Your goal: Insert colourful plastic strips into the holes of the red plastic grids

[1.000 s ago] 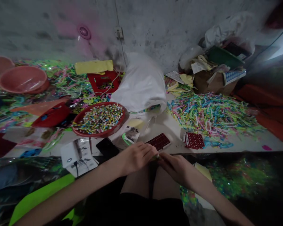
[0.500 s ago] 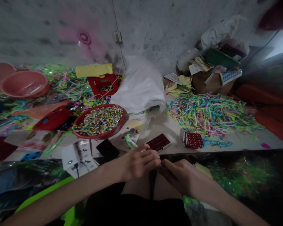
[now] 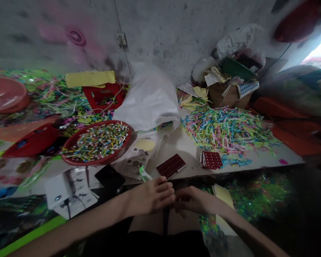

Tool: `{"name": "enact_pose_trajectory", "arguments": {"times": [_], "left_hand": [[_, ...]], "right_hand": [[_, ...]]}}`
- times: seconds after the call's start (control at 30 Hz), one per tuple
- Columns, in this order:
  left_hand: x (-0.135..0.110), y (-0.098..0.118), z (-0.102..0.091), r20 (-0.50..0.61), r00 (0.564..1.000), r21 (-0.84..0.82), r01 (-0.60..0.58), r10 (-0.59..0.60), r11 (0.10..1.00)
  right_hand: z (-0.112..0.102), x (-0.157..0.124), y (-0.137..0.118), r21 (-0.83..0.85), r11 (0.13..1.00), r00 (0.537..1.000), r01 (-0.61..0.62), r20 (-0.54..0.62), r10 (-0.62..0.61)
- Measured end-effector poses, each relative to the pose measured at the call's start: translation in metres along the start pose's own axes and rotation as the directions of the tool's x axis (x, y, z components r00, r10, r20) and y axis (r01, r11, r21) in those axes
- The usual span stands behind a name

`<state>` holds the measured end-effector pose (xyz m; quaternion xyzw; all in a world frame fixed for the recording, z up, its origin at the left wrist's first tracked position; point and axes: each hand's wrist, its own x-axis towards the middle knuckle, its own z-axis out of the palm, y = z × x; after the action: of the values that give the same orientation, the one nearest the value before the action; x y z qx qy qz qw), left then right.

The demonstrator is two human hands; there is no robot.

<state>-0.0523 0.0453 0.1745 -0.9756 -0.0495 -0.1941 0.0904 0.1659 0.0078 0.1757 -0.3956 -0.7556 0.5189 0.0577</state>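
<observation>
My left hand [image 3: 155, 196] is closed above my lap, at the table's front edge. A green and white plastic strip [image 3: 144, 174] sticks up from behind its thumb side and appears to be held there. My right hand [image 3: 195, 200] has its fingers bent, with its fingertips close against those of my left hand. Whatever lies between the fingertips is too small or too hidden to name. Just beyond the hands, a dark red patterned pack [image 3: 171, 166] lies flat on the white table [image 3: 188, 150]. To its right sits a second red patterned pack [image 3: 211, 160].
On the left stands a red basin [image 3: 66, 157] full of small colourful pieces. A black phone [image 3: 109, 177] and a white box [image 3: 57, 192] lie before it. Behind are a white sack [image 3: 151, 92] and a spinning pink fan [image 3: 77, 37]. Colourful strips [image 3: 230, 128] are heaped right.
My fingers have loosened from their tight pinch, and my left fingers have straightened somewhat. The view has shifted right, so the table's things appear further left.
</observation>
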Motion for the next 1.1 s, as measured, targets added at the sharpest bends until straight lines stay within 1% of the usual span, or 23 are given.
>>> {"name": "enact_pose_trajectory", "arguments": {"times": [0.07,0.1,0.13,0.17,0.2,0.23,0.27,0.3,0.33,0.37,0.4,0.43,0.47,0.53,0.6,0.67,0.73,0.8,0.93,1.1], "left_hand": [[-0.001,-0.001,0.014,-0.008,1.000,0.026,0.029,-0.029,0.999],[-0.001,-0.002,0.023,-0.002,0.998,0.036,0.070,-0.070,0.997],[-0.002,-0.004,0.033,0.005,0.992,0.040,0.130,-0.130,0.991],[-0.003,-0.006,0.046,0.009,0.978,0.035,0.206,-0.206,0.978],[-0.004,-0.010,0.062,-0.002,0.957,0.021,0.290,-0.290,0.957],[-0.006,-0.014,0.081,-0.018,0.924,-0.006,0.382,-0.382,0.924],[-0.008,-0.018,0.103,-0.042,0.890,-0.041,0.453,-0.454,0.891],[-0.010,-0.023,0.127,-0.063,0.852,-0.069,0.516,-0.520,0.854],[-0.012,-0.029,0.152,-0.023,0.822,-0.088,0.566,-0.570,0.820],[-0.015,-0.034,0.177,0.020,0.805,-0.098,0.592,-0.593,0.800],[-0.016,-0.039,0.200,0.061,0.800,-0.108,0.599,-0.597,0.793],[-0.018,-0.043,0.220,0.102,0.803,-0.117,0.596,-0.587,0.794],[-0.019,-0.046,0.237,0.127,0.800,-0.123,0.599,-0.586,0.791],[-0.021,-0.049,0.259,0.151,0.794,-0.131,0.606,-0.589,0.785],[-0.023,-0.049,0.268,0.153,0.793,-0.139,0.609,-0.590,0.781],[-0.025,-0.048,0.270,0.156,0.797,-0.149,0.604,-0.584,0.783],[-0.025,-0.048,0.269,0.164,0.797,-0.156,0.602,-0.581,0.783],[-0.026,-0.047,0.268,0.172,0.795,-0.157,0.605,-0.582,0.781],[-0.025,-0.047,0.269,0.190,0.789,-0.161,0.612,-0.584,0.774],[-0.024,-0.047,0.268,0.221,0.785,-0.183,0.616,-0.578,0.767]], "right_hand": [[0.003,0.014,0.030,0.146,0.988,0.994,-0.055,0.097,0.041],[0.003,0.023,0.048,0.206,0.975,0.991,-0.089,0.121,0.065],[0.003,0.034,0.066,0.262,0.959,0.990,-0.107,0.116,0.079],[0.000,0.047,0.086,0.297,0.950,0.994,-0.101,0.062,0.086],[-0.005,0.060,0.106,0.317,0.944,0.989,-0.089,-0.088,0.123],[-0.013,0.075,0.125,0.313,0.947,0.957,-0.073,-0.245,0.155],[-0.024,0.091,0.144,0.321,0.945,0.909,-0.057,-0.375,0.182],[-0.036,0.106,0.162,0.349,0.936,0.861,-0.052,-0.459,0.219],[-0.048,0.121,0.177,0.376,0.926,0.807,-0.044,-0.533,0.255],[-0.059,0.134,0.191,0.391,0.920,0.744,-0.027,-0.607,0.280],[-0.069,0.146,0.203,0.398,0.917,0.688,-0.022,-0.660,0.303],[-0.076,0.157,0.213,0.398,0.917,0.644,-0.023,-0.696,0.318],[-0.081,0.165,0.221,0.392,0.919,0.614,-0.031,-0.718,0.327],[-0.083,0.176,0.232,0.373,0.925,0.593,-0.073,-0.729,0.341],[-0.080,0.181,0.238,0.352,0.927,0.570,-0.129,-0.739,0.359],[-0.077,0.181,0.241,0.332,0.926,0.549,-0.179,-0.747,0.374],[-0.076,0.180,0.243,0.313,0.928,0.550,-0.202,-0.748,0.372],[-0.077,0.179,0.245,0.292,0.934,0.581,-0.208,-0.731,0.358],[-0.082,0.177,0.245,0.218,0.948,0.661,-0.231,-0.680,0.318],[-0.091,0.178,0.238,0.080,0.944,0.738,-0.320,-0.603,0.302]]}}
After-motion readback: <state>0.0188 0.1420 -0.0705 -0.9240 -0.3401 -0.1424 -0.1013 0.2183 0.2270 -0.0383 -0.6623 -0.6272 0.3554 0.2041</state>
